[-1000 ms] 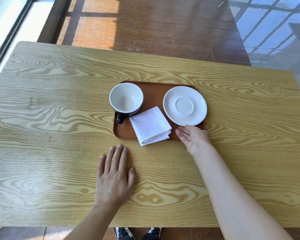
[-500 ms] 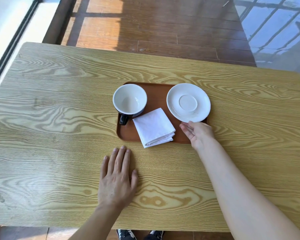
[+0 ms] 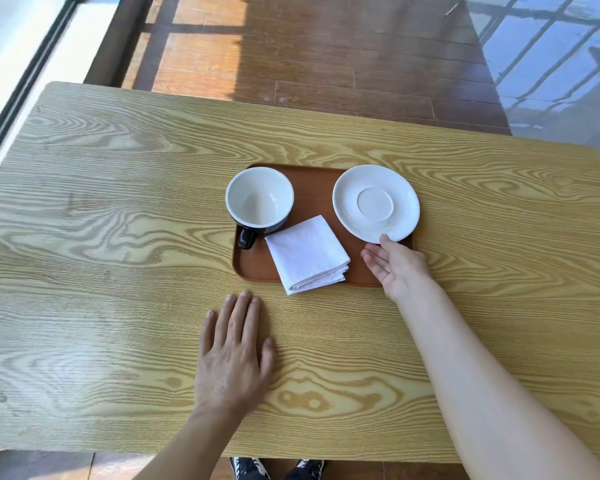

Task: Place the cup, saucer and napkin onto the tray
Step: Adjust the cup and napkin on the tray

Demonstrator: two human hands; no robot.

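Note:
A brown tray (image 3: pixel 253 268) lies in the middle of the wooden table. On its left part stands a cup (image 3: pixel 260 199), white inside and dark outside, with its handle toward me. A folded white napkin (image 3: pixel 307 254) lies on the tray's near middle, one corner past the near rim. A white saucer (image 3: pixel 376 203) sits over the tray's right end, overhanging the right rim. My right hand (image 3: pixel 395 268) is palm-up at the saucer's near edge, thumb on the rim and fingers below. My left hand (image 3: pixel 234 355) rests flat on the table, fingers apart, holding nothing.
The table (image 3: pixel 101 237) ends close to me, with shoes (image 3: pixel 278 469) visible below its near edge. Brown floorboards (image 3: pixel 309 64) lie beyond the far edge, a window frame (image 3: pixel 18 84) at the left and a glass panel at the right.
My right hand has crept forward to the saucer's near rim and its thumb now lies on the rim. The left hand, cup and napkin have kept their places.

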